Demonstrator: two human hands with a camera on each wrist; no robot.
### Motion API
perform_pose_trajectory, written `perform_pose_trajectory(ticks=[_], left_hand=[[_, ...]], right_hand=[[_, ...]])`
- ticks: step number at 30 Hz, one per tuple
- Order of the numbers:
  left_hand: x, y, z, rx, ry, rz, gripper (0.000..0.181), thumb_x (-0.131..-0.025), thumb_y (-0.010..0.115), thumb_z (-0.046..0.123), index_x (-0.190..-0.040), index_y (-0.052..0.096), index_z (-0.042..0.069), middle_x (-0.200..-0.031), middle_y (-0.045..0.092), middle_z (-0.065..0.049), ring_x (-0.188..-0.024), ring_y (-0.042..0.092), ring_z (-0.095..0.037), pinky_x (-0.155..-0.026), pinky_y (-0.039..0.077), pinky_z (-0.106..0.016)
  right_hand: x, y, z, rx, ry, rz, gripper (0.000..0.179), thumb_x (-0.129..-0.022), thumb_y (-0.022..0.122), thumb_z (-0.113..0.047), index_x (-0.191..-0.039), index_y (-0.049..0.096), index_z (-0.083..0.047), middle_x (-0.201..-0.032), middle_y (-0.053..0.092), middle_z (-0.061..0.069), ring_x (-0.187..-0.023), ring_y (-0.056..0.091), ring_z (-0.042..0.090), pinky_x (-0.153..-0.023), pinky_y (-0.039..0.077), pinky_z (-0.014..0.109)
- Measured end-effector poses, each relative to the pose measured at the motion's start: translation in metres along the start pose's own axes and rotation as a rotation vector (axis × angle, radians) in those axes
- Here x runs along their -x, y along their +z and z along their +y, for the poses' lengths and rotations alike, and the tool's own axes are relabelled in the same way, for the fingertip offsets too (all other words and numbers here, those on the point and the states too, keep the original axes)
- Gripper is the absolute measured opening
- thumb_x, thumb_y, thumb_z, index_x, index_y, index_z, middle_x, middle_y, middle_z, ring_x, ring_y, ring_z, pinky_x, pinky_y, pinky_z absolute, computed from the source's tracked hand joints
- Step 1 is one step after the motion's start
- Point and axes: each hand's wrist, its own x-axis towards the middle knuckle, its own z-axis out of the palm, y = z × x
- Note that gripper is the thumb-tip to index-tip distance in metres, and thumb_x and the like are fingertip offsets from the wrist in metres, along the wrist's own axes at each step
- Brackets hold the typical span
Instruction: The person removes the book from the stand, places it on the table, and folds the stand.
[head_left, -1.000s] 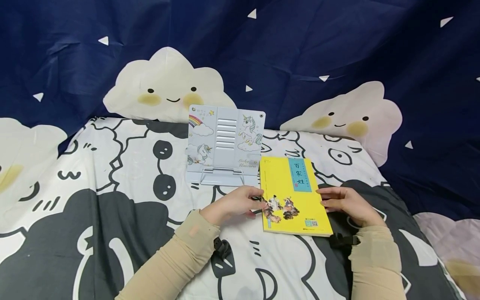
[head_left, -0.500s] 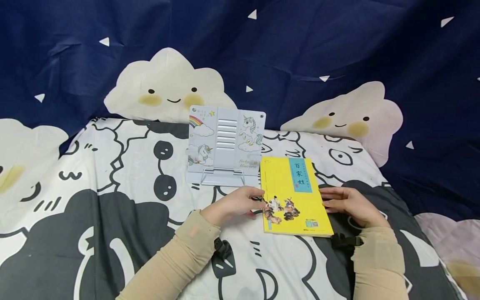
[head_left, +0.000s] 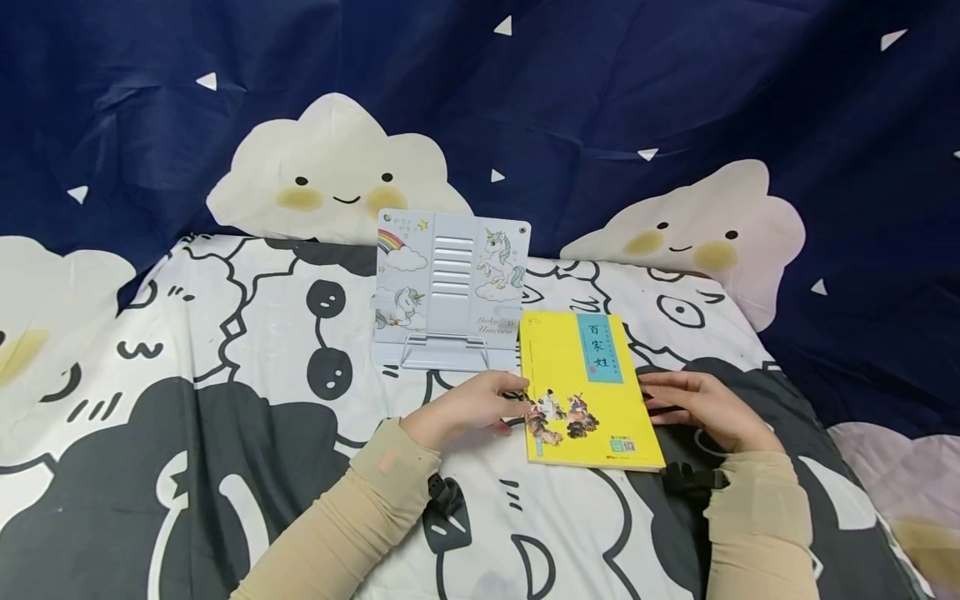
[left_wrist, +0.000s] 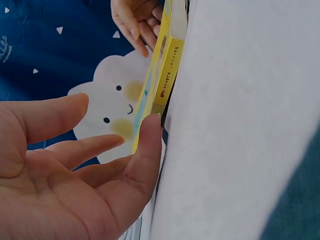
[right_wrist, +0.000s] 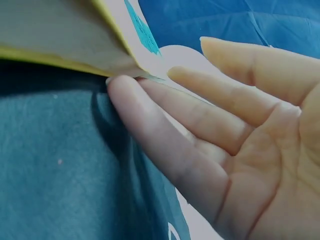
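A left hand (head_left: 467, 410) and right hand (head_left: 708, 412) are flanking a yellow book (head_left: 581, 385) right of centre, both grips wide, fingers uncurled; such seemingly light contact is risking a skew or slip across the cloth (head_left: 262, 450).

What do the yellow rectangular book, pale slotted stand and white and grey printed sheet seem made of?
Yellow rectangular book: paper, smooth card-like cover; pale page edges show.
Pale slotted stand: smooth painted metal or hard plastic, can't tell which; stiff panel, bright slot edges.
White and grey printed sheet: probably matte fabric; soft folds.
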Motion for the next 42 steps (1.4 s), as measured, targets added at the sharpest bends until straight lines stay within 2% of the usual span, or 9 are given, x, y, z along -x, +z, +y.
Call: perform_pose_trajectory(ticks=[6,12,16,21,31,33,36,39,42], left_hand=[[0.0,-0.001,0.001,-0.016,0.0,0.002,0.052,-0.096,0.064,0.011,-0.144,0.047,-0.003,-0.146,0.052,-0.017,-0.119,0.059,-0.025,-0.08,0.059,-0.031],[0.002,-0.003,0.001,-0.013,0.002,0.004,0.053,-0.096,0.063,0.012,-0.145,0.046,-0.002,-0.148,0.05,-0.018,-0.124,0.057,-0.028,-0.081,0.059,-0.031],[0.004,-0.007,0.003,0.019,0.005,0.01,0.052,-0.098,0.061,0.014,-0.146,0.045,-0.001,-0.151,0.046,-0.017,-0.13,0.054,-0.031,-0.087,0.058,-0.034],[0.008,-0.012,0.008,0.035,0.029,0.004,0.052,-0.1,0.058,0.015,-0.147,0.043,-0.001,-0.153,0.043,-0.018,-0.131,0.053,-0.033,-0.093,0.056,-0.036],[0.014,-0.019,0.017,0.046,0.082,0.01,0.05,-0.101,0.056,0.015,-0.147,0.043,-0.003,-0.15,0.047,-0.019,-0.127,0.057,-0.033,-0.093,0.057,-0.036],[0.016,-0.021,0.018,0.055,0.083,0.019,0.05,-0.102,0.056,0.016,-0.147,0.044,-0.001,-0.149,0.048,-0.018,-0.127,0.057,-0.033,-0.093,0.056,-0.036],[0.017,-0.024,0.018,0.069,0.089,0.026,0.05,-0.101,0.057,0.019,-0.147,0.045,0.0,-0.147,0.051,-0.017,-0.126,0.058,-0.031,-0.095,0.056,-0.037],[0.018,-0.028,0.019,0.096,0.106,0.024,0.05,-0.102,0.055,0.02,-0.147,0.044,-0.001,-0.146,0.052,-0.018,-0.126,0.057,-0.033,-0.098,0.054,-0.041],[0.019,-0.031,0.021,0.123,0.126,0.023,0.049,-0.103,0.055,0.019,-0.145,0.046,-0.002,-0.145,0.053,-0.02,-0.128,0.056,-0.034,-0.101,0.052,-0.045]], right_hand=[[-0.002,0.001,-0.003,0.023,0.01,-0.011,0.06,-0.104,0.053,-0.023,-0.146,0.034,0.015,-0.146,0.042,0.036,-0.1,0.068,0.006,-0.084,0.06,0.031],[-0.004,0.003,-0.009,0.092,0.017,0.0,0.062,-0.104,0.052,-0.029,-0.145,0.035,0.015,-0.145,0.043,0.036,-0.102,0.068,0.009,-0.086,0.059,0.03],[0.0,0.003,-0.014,0.123,0.004,0.018,0.063,-0.105,0.051,-0.03,-0.145,0.036,0.015,-0.147,0.04,0.036,-0.106,0.068,0.014,-0.086,0.059,0.03],[0.006,0.003,-0.021,0.145,-0.026,0.037,0.061,-0.106,0.049,-0.028,-0.145,0.035,0.016,-0.148,0.039,0.036,-0.107,0.069,0.017,-0.086,0.059,0.031],[0.017,0.005,-0.035,0.178,-0.082,0.106,0.063,-0.105,0.049,-0.034,-0.146,0.036,0.013,-0.145,0.045,0.033,-0.101,0.068,0.006,-0.089,0.058,0.033],[0.019,0.005,-0.038,0.177,-0.111,0.126,0.062,-0.106,0.048,-0.035,-0.146,0.037,0.011,-0.143,0.051,0.027,-0.1,0.068,0.004,-0.09,0.058,0.032],[0.02,0.006,-0.04,0.169,-0.154,0.159,0.061,-0.105,0.049,-0.036,-0.146,0.039,0.009,-0.132,0.064,0.005,-0.1,0.067,0.002,-0.089,0.057,0.029],[0.02,0.009,-0.042,0.158,-0.171,0.215,0.062,-0.104,0.051,-0.04,-0.145,0.043,0.005,-0.118,0.066,-0.016,-0.098,0.068,0.003,-0.087,0.056,0.024],[0.019,0.014,-0.045,0.13,-0.181,0.287,0.061,-0.102,0.054,-0.042,-0.142,0.047,0.003,-0.112,0.066,-0.021,-0.096,0.069,0.004,-0.086,0.055,0.018]])
